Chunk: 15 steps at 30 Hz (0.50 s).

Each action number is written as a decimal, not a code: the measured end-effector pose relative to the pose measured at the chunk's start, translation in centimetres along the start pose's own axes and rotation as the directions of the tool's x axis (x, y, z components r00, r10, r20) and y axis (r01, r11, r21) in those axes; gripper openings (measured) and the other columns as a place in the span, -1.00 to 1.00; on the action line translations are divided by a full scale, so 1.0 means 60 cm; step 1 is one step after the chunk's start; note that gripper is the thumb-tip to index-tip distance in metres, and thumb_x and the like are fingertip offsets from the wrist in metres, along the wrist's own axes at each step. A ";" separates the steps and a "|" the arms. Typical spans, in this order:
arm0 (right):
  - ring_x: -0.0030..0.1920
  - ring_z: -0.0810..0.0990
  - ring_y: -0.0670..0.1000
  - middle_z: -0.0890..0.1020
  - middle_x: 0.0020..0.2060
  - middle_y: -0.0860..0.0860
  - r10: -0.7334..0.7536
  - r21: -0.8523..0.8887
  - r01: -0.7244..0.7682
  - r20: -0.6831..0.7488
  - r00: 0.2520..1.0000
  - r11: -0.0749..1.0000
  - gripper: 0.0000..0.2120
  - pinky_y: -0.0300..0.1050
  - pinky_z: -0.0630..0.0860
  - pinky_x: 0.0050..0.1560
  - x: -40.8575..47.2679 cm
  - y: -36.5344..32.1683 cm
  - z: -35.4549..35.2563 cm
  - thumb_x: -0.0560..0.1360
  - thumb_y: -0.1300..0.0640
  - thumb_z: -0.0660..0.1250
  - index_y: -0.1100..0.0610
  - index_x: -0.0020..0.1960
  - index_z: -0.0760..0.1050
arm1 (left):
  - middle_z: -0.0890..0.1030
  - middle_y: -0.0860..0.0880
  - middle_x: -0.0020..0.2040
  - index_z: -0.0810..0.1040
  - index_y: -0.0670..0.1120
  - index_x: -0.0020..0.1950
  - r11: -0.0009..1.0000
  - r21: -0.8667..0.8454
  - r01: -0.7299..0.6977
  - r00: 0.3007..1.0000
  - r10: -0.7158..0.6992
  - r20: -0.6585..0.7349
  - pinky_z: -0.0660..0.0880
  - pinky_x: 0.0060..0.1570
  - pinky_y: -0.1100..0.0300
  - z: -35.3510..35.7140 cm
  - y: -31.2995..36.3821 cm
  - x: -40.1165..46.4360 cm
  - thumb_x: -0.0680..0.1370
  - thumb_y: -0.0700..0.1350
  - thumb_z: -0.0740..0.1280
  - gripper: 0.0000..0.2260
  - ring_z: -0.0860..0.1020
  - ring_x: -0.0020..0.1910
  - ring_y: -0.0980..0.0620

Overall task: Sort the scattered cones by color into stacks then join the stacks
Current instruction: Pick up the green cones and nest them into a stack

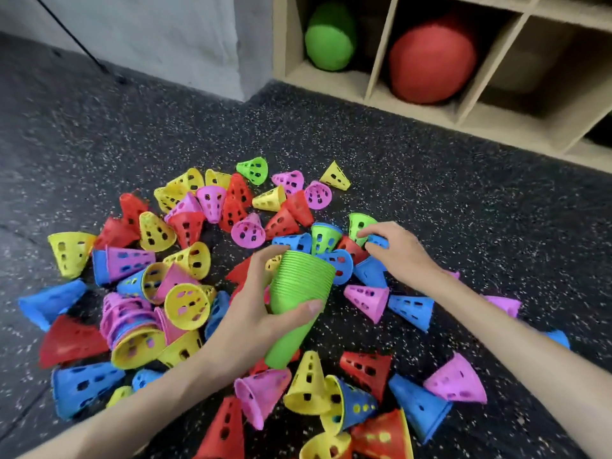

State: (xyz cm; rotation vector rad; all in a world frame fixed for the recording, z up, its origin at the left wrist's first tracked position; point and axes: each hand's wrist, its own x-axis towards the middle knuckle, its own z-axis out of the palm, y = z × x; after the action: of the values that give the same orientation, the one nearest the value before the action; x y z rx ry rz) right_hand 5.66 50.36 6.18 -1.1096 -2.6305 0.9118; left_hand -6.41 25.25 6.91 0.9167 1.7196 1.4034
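On a speckled gym floor (430, 193), the left hand (251, 313) grips a light, stiff green stack (299, 293) by its sides; the right hand (397, 250) pinches a green cone (359, 225) beyond it.

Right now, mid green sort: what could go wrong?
1. The right hand reaches a green cone packed against blue cones; its fingers may catch a blue one instead.
2. The left hand holds the tall green stack tilted; nested cones might slip out.
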 end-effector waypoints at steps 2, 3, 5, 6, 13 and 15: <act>0.35 0.47 0.04 0.53 0.31 0.02 0.023 -0.012 -0.023 -0.014 1.000 1.000 -0.74 -0.01 0.37 0.35 0.027 0.024 0.010 0.61 0.22 0.29 -0.01 0.23 0.60 | 0.57 -0.04 0.18 0.29 0.26 0.38 1.000 -0.025 0.011 0.999 -0.012 -0.040 0.68 -0.11 0.02 0.009 -0.009 0.025 0.39 0.05 0.55 -0.34 0.70 -0.09 0.06; 0.38 0.46 0.05 0.51 0.34 0.03 0.041 -0.005 -0.041 -0.020 0.999 0.999 -0.73 0.00 0.37 0.37 0.040 0.036 0.014 0.60 0.23 0.30 -0.03 0.23 0.59 | 0.57 -0.03 0.17 0.29 0.26 0.38 0.999 -0.038 0.019 0.998 -0.022 -0.062 0.69 -0.11 0.00 0.013 -0.015 0.035 0.39 0.05 0.55 -0.34 0.69 -0.10 0.07; 0.44 0.41 0.06 0.46 0.42 0.03 0.062 0.004 -0.062 -0.018 0.998 0.998 -0.70 -0.04 0.32 0.38 0.062 0.052 0.021 0.61 0.25 0.29 -0.04 0.26 0.57 | 0.57 0.03 0.15 0.30 0.27 0.37 0.998 -0.056 0.032 0.995 -0.037 -0.097 0.68 -0.08 -0.06 0.021 -0.025 0.048 0.38 0.07 0.55 -0.34 0.68 -0.08 0.14; 0.48 0.37 0.06 0.42 0.47 0.04 0.068 -0.001 -0.068 -0.017 0.998 0.998 -0.68 -0.06 0.29 0.39 0.073 0.058 0.023 0.61 0.26 0.29 -0.03 0.28 0.56 | 0.57 0.06 0.15 0.31 0.29 0.36 0.998 -0.059 0.038 0.992 -0.045 -0.114 0.68 -0.05 -0.06 0.024 -0.031 0.052 0.37 0.08 0.55 -0.35 0.66 -0.05 0.20; 0.01 0.60 -0.07 0.36 0.53 -0.07 0.075 0.003 -0.075 -0.046 0.996 0.997 -0.54 -0.09 0.51 0.01 0.147 0.094 0.038 0.63 0.24 0.27 -0.14 0.44 0.43 | 0.57 0.08 0.21 0.31 0.37 0.35 0.987 -0.106 0.120 0.980 -0.135 -0.148 0.67 -0.09 0.11 0.032 -0.071 0.061 0.35 0.21 0.59 -0.33 0.68 0.01 0.15; -0.04 0.62 0.00 0.47 0.45 -0.06 0.111 0.011 -0.110 -0.082 0.991 0.994 -0.52 -0.10 0.45 -0.08 0.159 0.100 0.046 0.63 0.23 0.28 -0.13 0.48 0.37 | 0.54 0.12 0.22 0.31 0.38 0.35 0.986 -0.103 0.129 0.977 -0.144 -0.155 0.63 -0.12 0.25 0.032 -0.067 0.056 0.35 0.20 0.58 -0.32 0.63 0.03 0.30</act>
State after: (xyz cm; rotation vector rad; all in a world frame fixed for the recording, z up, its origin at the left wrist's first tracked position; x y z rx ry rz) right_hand 1.48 58.91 -0.46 -1.2738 -2.5206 0.8742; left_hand -6.69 28.43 2.35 0.6365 1.7844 1.4858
